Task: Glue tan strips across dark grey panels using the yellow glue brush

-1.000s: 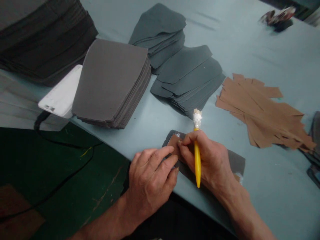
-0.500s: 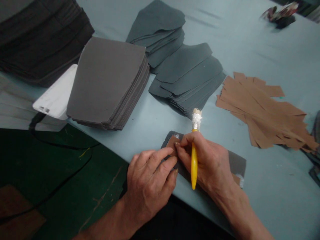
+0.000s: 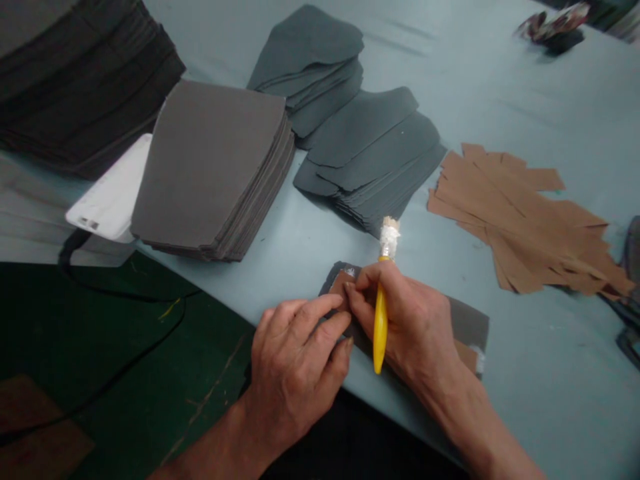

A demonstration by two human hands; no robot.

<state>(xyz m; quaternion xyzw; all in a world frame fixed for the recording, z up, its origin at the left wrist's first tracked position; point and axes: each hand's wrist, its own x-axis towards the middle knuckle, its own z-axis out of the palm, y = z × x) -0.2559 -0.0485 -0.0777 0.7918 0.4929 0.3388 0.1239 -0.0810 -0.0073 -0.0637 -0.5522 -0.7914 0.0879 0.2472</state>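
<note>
A dark grey piece (image 3: 467, 320) lies near the table's front edge with a brown strip (image 3: 466, 357) on it, and white smears show at both ends of the strip. My right hand (image 3: 410, 320) is closed around a yellow-handled brush (image 3: 381, 327), its white-coated bristles pointing up and away. The thumb and fingertip of that hand press at the strip's left end. My left hand (image 3: 300, 353) rests palm down beside it, fingers spread a little, their tips touching the strip's left end and the grey piece. Both hands hide the middle of the strip.
A stack of grey panels (image 3: 215, 160) stands at the left beside a white device (image 3: 113, 193) with a black cable. Darker stacked pieces (image 3: 85, 87) lie behind. Two fanned grey-green piles (image 3: 370, 147) are at centre back, brown strips (image 3: 520, 220) at right, a crumpled item (image 3: 555, 30) far back.
The brush handle has shifted slightly left and up with my right hand. The whole view has moved a little; my left hand keeps nearly the same place on the piece.
</note>
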